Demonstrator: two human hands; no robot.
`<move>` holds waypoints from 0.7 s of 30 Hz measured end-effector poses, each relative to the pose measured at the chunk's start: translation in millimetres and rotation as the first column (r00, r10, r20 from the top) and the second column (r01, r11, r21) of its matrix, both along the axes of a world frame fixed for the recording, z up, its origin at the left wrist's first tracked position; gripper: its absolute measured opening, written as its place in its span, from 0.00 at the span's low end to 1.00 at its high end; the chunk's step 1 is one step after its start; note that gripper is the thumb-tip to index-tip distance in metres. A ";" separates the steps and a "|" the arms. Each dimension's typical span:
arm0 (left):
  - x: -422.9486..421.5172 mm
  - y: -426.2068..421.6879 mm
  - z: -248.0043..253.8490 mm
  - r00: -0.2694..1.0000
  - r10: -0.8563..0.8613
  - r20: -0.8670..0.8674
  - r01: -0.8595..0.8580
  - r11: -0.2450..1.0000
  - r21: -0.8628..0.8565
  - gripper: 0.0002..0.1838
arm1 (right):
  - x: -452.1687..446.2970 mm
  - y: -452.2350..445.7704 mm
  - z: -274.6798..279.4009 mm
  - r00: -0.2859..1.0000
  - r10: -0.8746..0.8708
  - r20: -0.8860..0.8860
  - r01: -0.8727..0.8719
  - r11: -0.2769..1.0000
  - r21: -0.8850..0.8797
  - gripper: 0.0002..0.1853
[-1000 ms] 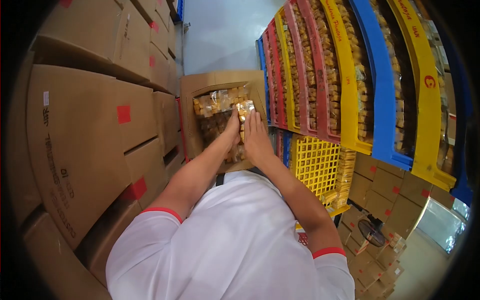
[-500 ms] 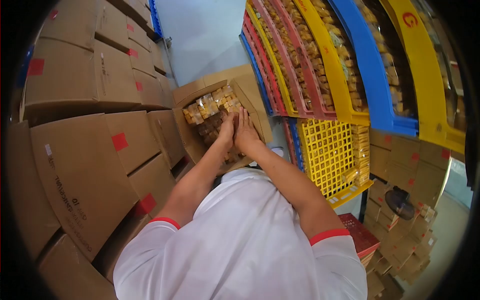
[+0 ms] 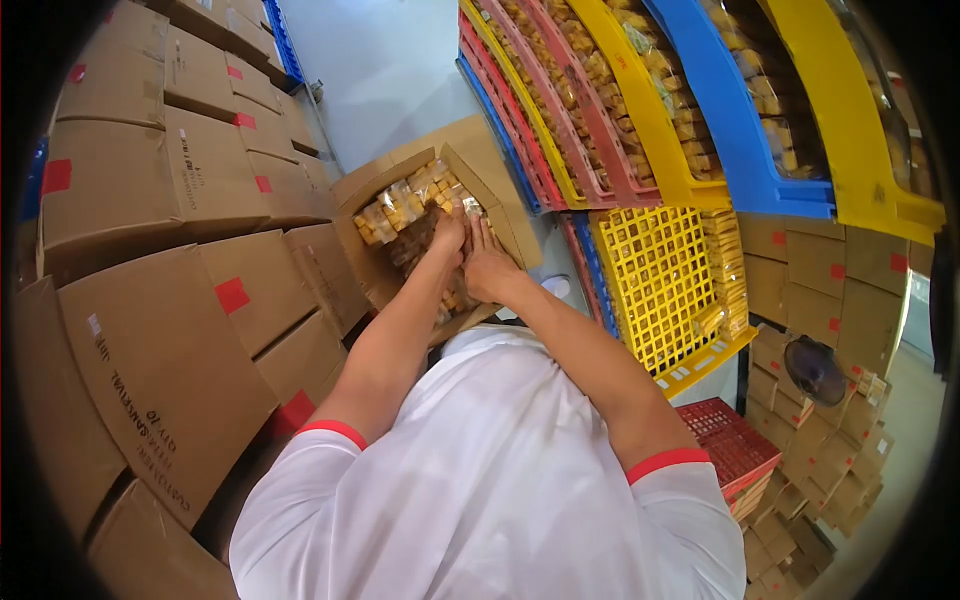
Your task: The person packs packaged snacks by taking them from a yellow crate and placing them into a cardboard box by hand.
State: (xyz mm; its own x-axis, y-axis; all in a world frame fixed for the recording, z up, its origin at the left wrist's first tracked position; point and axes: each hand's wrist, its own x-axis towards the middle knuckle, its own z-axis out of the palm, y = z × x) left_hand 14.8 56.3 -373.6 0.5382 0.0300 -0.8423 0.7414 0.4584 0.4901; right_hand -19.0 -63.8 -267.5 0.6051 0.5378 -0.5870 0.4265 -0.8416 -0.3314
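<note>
An open cardboard box (image 3: 513, 225) stands in front of me, holding rows of clear-wrapped packs of yellow-brown pieces (image 3: 405, 203). Both my hands reach inside it, side by side, towards its right wall. My left hand (image 3: 449, 234) is bent, its fingers curled down among the packs; what they grip is hidden. My right hand (image 3: 489, 268) lies just to the right of it, fingers stretched out along the packs, with shiny wrapping at the fingertips. Lower in the box, more packs are partly covered by my hands and forearms.
Closed cartons (image 3: 150, 350) with red labels are stacked along the left. At the right rise stacked crates (image 3: 770, 130) filled with packs, above a yellow lattice crate (image 3: 655, 290). A red crate (image 3: 725, 440), a dark fan (image 3: 815, 370) and more cartons (image 3: 815, 270) stand at lower right.
The view has shifted slightly, so the crates and cartons sit differently in it. My hands stay in the box, the left one a little higher and more bent among the packs.
</note>
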 end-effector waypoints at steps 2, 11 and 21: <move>6.8 -1.7 -7.2 0.998 -0.030 -0.062 0.033 0.999 0.035 0.42 | 4.8 -0.7 5.9 1.000 0.008 -0.024 -0.008 1.000 -0.025 0.48; -19.1 33.7 69.1 0.908 -0.420 0.007 0.413 0.896 0.163 0.50 | -8.2 -23.1 57.8 0.987 -0.131 -0.097 0.159 0.902 0.401 0.36; -59.6 38.1 119.7 0.431 -0.895 -0.111 0.902 0.430 0.033 0.55 | -37.1 -124.5 60.0 0.711 -0.703 -0.019 0.501 0.488 0.715 0.24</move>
State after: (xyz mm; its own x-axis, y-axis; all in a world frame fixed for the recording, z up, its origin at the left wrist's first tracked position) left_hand -44.8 94.4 -253.8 0.2441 -0.3726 -0.8953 0.7419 -0.5229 0.4198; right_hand -56.1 -188.3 -207.6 0.9893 0.1414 -0.0371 0.0453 -0.5381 -0.8416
